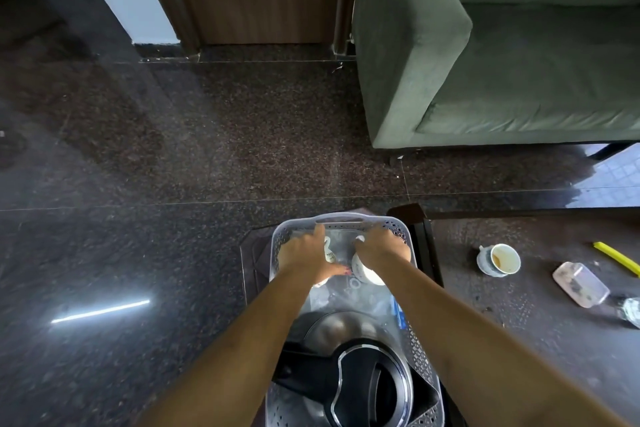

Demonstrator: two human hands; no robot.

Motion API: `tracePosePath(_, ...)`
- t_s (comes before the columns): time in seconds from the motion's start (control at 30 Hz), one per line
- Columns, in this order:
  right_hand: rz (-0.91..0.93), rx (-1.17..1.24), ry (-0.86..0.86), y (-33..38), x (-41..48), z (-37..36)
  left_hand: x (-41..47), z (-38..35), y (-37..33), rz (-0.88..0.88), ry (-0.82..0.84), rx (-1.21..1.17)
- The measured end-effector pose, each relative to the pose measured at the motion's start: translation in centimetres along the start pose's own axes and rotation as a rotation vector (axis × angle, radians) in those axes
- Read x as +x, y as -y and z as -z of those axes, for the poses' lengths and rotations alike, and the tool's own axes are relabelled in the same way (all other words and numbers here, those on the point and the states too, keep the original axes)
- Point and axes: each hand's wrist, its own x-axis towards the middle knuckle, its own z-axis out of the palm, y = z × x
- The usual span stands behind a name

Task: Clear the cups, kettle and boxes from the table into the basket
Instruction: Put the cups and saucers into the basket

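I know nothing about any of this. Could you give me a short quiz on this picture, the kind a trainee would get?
1. True or false: the kettle lies in the basket.
2. What sits under the left hand and the right hand? A) white cups B) a yellow stick C) a sofa cushion
3. Fill in: near the clear box on the table stands one stained ____.
Key: 1 true; 2 A; 3 cup.
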Motion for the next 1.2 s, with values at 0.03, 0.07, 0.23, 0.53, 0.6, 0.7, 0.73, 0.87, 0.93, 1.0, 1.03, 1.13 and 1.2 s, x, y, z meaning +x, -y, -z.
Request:
tracePosePath(0.03, -0.014, 0.035, 0.016, -0.3, 0.0, -0.1, 0.2, 0.3, -0.3, 0.008, 0.052, 0.026)
tracePosePath(0.07, -0.018, 0.054, 0.018, -0.6, 0.0, -0.1, 0.4, 0.7, -0.5, 0.022, 0.098, 0.047)
tracePosePath(0.23, 0.009, 0.170, 0.028, -1.5, -0.8, -0.7, 0.4, 1.1, -0.8, 0.126, 0.200, 0.004)
tracePosePath(0.53, 0.125, 0.094, -0.002, -2.9, -2.6, -1.6, -1.6, 1.4, 0.4, 0.160, -0.042, -0.046)
tracePosePath(0.6, 0.180, 0.063, -0.019, -2.5, -2.5, -1.3, -2.0, 1.5, 0.9, 0.129, -0.065, -0.031)
tracePosePath(0.7, 0.285, -0.020, -0.025, -2.0, -2.4, -1.0, -2.2, 1.4, 1.6, 0.038, -0.121, 0.008)
tracePosePath(0.73, 0.313, -0.041, -0.026, -1.8, -2.3, -0.9, -2.1, 1.3, 1.8, 0.008, -0.144, 0.026)
tracePosePath(0.87, 0.453, -0.153, -0.031, -2.1, -1.9, -1.0, -1.9, 1.1, 2.6, -0.107, -0.183, 0.076)
tracePosePath(0.93, 0.577, -0.218, -0.038, -2.4, -1.6, -1.0, -1.8, 1.0, 3.1, -0.157, -0.170, 0.085)
tracePosePath(1.0, 0.681, -0.234, -0.034, -2.4, -1.4, -0.8, -1.7, 0.8, 3.5, -0.175, -0.169, 0.094)
tracePosePath(1.03, 0.725, -0.233, -0.019, -2.3, -1.3, -0.8, -1.6, 0.8, 3.6, -0.181, -0.178, 0.094)
tracePosePath(1.13, 0.826, -0.222, 0.033, -1.6, -1.3, -0.8, -1.7, 0.4, 4.2, -0.199, -0.211, 0.048)
tracePosePath(1.2, 0.840, -0.227, 0.020, -1.2, -1.3, -1.1, -1.9, 0.1, 4.3, -0.215, -0.235, 0.048)
